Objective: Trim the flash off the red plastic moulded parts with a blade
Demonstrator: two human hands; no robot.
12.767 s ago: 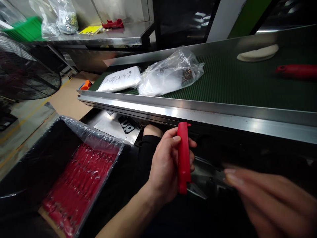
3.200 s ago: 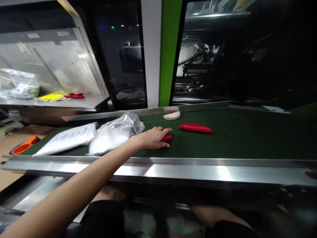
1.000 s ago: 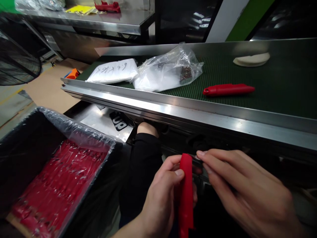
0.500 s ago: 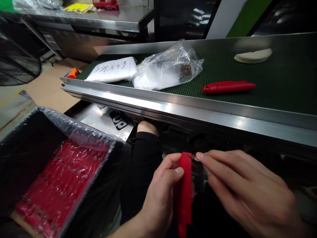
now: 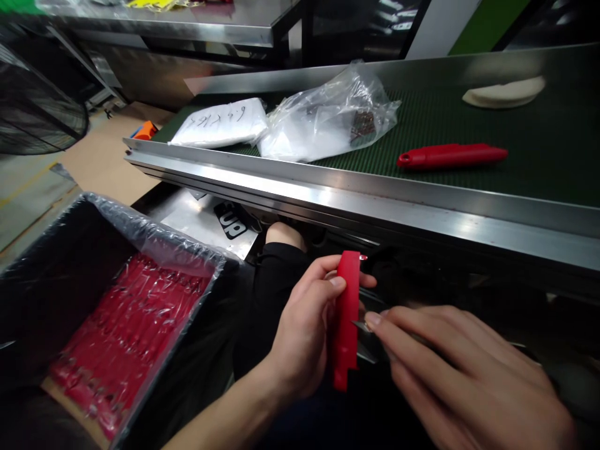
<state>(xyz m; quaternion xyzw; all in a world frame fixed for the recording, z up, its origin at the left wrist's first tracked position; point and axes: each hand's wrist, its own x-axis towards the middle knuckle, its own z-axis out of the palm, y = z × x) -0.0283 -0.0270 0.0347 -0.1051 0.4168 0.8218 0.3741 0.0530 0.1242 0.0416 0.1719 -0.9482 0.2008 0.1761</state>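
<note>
My left hand (image 5: 304,325) is closed round a long red plastic handle (image 5: 345,315), held upright in front of my lap below the conveyor. My right hand (image 5: 464,381) reaches in from the right, its fingertips pinching a thin grey metal blade (image 5: 368,331) against the handle's right side. A second red handle (image 5: 450,156) lies on the green conveyor belt (image 5: 539,162) above.
A black bin (image 5: 60,269) lined with clear plastic holds several red handles at lower left. On the belt lie a white bag (image 5: 220,123), a clear plastic bag (image 5: 328,119) and a cream-coloured pad (image 5: 504,92). A steel rail (image 5: 375,206) edges the conveyor. A fan cage (image 5: 37,106) stands at left.
The red handle has risen a little in my left hand. My right fingertips have dropped from the handle's top end to its middle, now pinching the metal blade.
</note>
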